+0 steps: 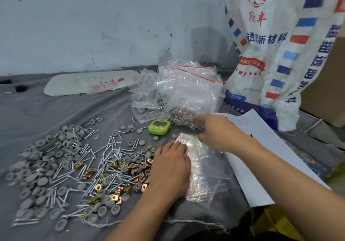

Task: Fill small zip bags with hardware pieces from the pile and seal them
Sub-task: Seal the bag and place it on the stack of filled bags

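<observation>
A pile of hardware (80,168) covers the grey cloth at the left: grey caps, silver nails and brass clips. A stack of empty clear zip bags (207,168) lies at the centre right. My left hand (170,168) rests flat on the stack's left edge, fingertips near the top bag's red seal. My right hand (218,134) hovers over the far end of the stack, fingers loosely extended toward a filled bag (183,118) of nails and clips. I cannot tell if it touches that bag. More filled bags (179,89) are heaped behind.
A green timer (159,126) sits between the pile and the filled bags. A white paper sheet (261,147) lies under my right forearm. A large printed sack (276,50) stands at the right, a cardboard box (324,83) behind it, and a flat white card (89,82) by the wall.
</observation>
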Motion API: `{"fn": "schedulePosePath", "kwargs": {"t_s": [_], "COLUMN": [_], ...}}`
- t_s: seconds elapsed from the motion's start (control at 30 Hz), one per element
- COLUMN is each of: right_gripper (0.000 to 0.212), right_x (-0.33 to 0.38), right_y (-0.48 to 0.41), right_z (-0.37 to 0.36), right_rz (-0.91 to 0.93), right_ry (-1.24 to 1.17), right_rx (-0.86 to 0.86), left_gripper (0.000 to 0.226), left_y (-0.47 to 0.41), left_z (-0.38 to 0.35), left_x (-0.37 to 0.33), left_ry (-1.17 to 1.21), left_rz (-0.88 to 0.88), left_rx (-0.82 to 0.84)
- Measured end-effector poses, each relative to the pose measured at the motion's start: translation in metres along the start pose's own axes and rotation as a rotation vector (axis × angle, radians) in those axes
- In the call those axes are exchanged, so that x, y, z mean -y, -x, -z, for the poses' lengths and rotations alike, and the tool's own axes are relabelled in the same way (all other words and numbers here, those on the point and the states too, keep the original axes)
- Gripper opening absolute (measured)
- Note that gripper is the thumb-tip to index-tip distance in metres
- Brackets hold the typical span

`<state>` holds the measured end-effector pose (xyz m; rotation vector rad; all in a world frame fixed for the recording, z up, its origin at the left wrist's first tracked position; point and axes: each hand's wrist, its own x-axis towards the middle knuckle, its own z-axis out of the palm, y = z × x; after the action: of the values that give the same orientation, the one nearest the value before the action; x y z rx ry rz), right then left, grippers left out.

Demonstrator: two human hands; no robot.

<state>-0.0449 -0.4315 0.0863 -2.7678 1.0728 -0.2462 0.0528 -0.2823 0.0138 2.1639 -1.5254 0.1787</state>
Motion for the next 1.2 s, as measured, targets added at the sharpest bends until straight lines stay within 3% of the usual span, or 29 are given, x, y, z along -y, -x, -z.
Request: {"fn": "schedulePosePath", "kwargs": {"t_s": [0.1,0.3,0.37,0.43,0.47,0.6,0.7,0.77,0.83,0.97,1.07,1.17,1.2], "right_gripper": [0.051,0.064,0.053,0.028,0.024,0.050,0.037,0.019,0.015,0.032,0.050,0.059,0.058], "right_x": [-0.011,-0.052,-0.059,-0.055,-0.050,0.000,0.031,0.037,0.037,0.041,0.028,0.011,0.009], "right_y": [0.030,0.048,0.048,0.049,0.049,0.049,0.045,0.039,0.034,0.009,-0.028,-0.056,-0.058], "right_z": [-0.020,-0.021,-0.014,-0.006,-0.003,-0.010,-0.020,-0.020,-0.017,-0.004,0.003,-0.012,-0.025], "right_rz": [-0.036,-0.089,-0.110,-0.119,-0.121,-0.070,-0.065,-0.091,-0.161,-0.225,-0.180,-0.190,-0.152], "right_ry": [0.030,-0.032,-0.043,-0.013,-0.024,-0.101,-0.087,-0.107,-0.269,-0.720,-0.595,-0.276,-0.188], "right_rx": [0.161,0.136,0.156,0.190,0.187,0.225,0.312,0.282,0.190,-0.088,-0.220,-0.136,-0.108], "left_gripper": [0.031,0.039,0.043,0.044,0.043,0.034,0.026,0.024,0.025,0.030,0.029,0.008,0.014], "left_y": [0.000,0.005,0.005,0.006,0.006,0.002,0.001,0.002,0.002,0.002,0.004,0.009,0.010], "left_z": [0.000,0.009,0.010,0.012,0.012,0.015,0.020,0.024,0.028,0.036,0.035,0.028,0.025], "left_x": [-0.002,-0.016,-0.021,-0.024,-0.024,-0.020,-0.015,-0.015,-0.014,-0.011,-0.006,-0.005,-0.006], "left_ry": [-0.005,-0.195,-0.290,-0.342,-0.341,-0.197,-0.087,-0.051,-0.046,0.010,-0.037,-0.108,-0.122], "left_rz": [0.009,0.142,0.160,0.156,0.152,0.179,0.177,0.188,0.200,0.191,0.165,0.122,0.117], "left_rx": [0.024,0.103,0.163,0.193,0.188,0.103,0.069,0.068,0.042,-0.013,-0.031,-0.050,-0.074]}}
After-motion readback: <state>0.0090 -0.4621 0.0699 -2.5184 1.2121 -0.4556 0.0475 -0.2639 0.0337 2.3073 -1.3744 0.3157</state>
